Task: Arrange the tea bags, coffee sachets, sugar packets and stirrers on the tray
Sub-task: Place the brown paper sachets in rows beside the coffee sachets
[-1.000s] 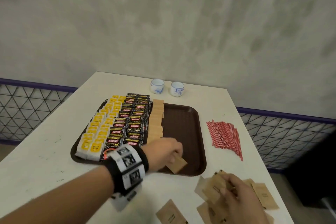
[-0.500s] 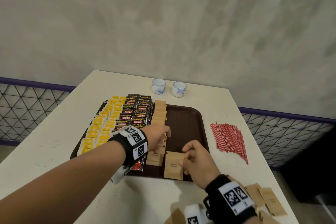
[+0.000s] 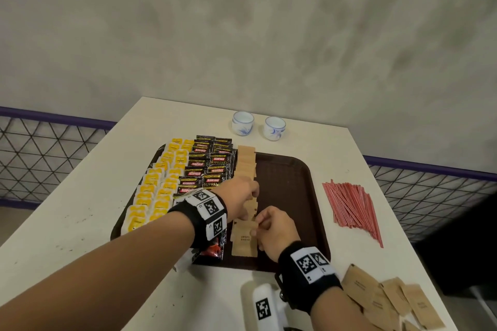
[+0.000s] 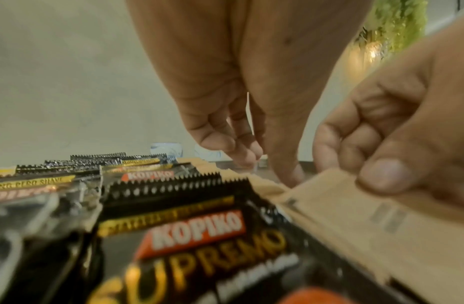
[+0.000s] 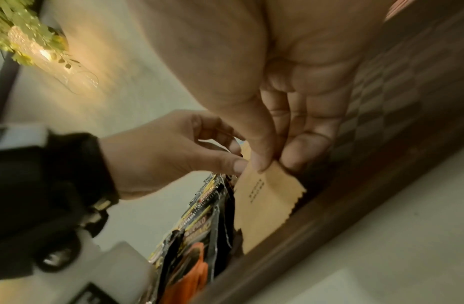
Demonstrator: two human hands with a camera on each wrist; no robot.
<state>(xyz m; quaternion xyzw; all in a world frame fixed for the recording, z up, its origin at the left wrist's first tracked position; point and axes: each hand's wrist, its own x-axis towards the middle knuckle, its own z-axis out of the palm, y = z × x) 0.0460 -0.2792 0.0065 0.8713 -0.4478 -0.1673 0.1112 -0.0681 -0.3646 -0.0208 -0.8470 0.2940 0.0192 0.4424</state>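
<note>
White table (image 3: 309, 148) set against a mottled grey wall; purple-railed mesh fencing is seen behind. On the brown tray (image 3: 290, 185), black sachets (image 3: 215, 166) are lettered "KOPIKO SUPREMO". A brown sugar packet (image 3: 243, 240) at the tray's near edge is pinched by the right hand (image 3: 274, 231); the left hand (image 3: 239, 199), fingers curled, touches the packet row.

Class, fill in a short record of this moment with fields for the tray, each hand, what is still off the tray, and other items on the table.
Tray: brown tray holds rows of yellow tea bags, black coffee sachets and a column of brown sugar packets
Right hand: right hand pinches a sugar packet at the column's near end
Left hand: left hand touches the column, fingers loosely bent
Off tray: red stirrers; loose sugar packets
Other: two cups
</note>
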